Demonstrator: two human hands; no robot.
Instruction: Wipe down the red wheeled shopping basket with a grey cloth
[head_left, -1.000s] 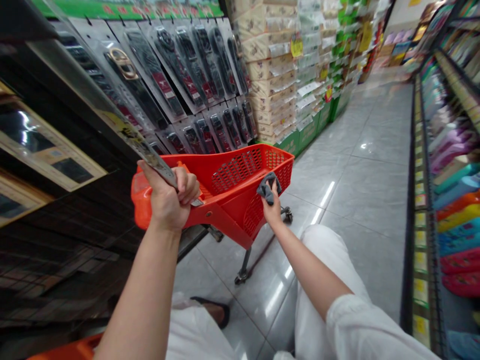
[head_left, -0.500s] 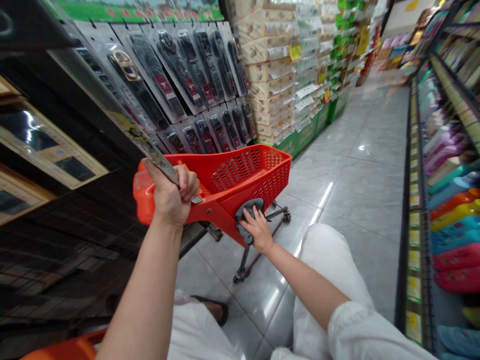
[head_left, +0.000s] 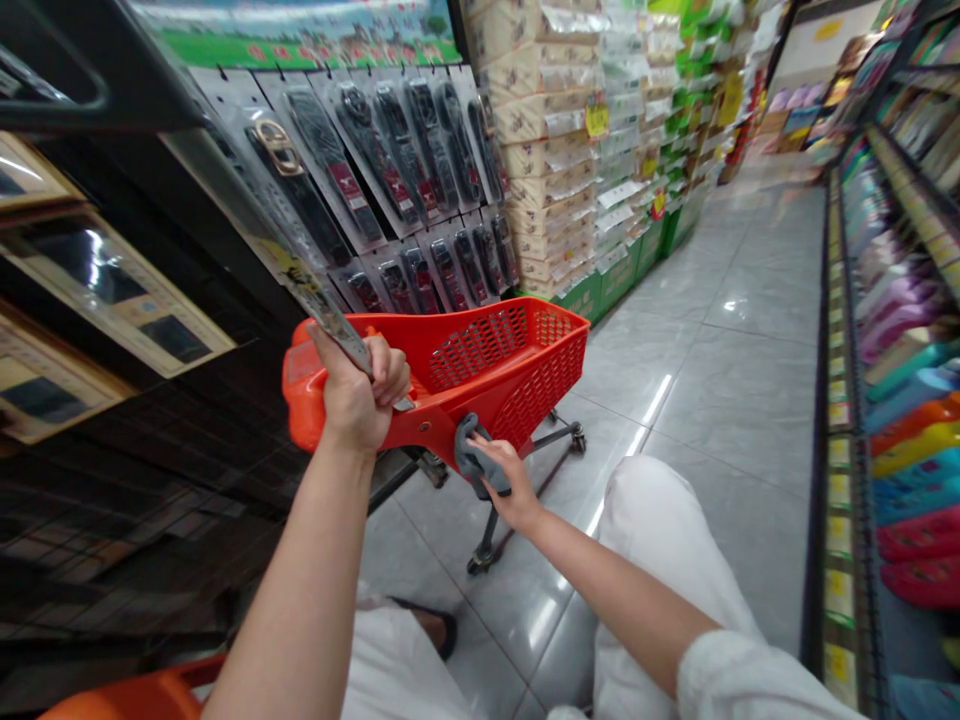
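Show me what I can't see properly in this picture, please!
Head view: the patch of red cart behind the gray cloth, covered by cloth and right hand.
Head view: the part of the long strip inside the left hand, hidden by its grip.
Head view: the rest of the orange thing at lower left, cut off by the bottom edge.
Head view: words on the price tags at right, too small and blurred.

The person's left forearm (head_left: 300,580) rises steeply forward to a left hand (head_left: 358,395) clenched in a fist, fingers curled inward. The right forearm (head_left: 611,595) slants forward and leftward across the front of the bent right knee (head_left: 660,495), ending in a right hand (head_left: 508,480) with partly bent fingers, thumb below them.
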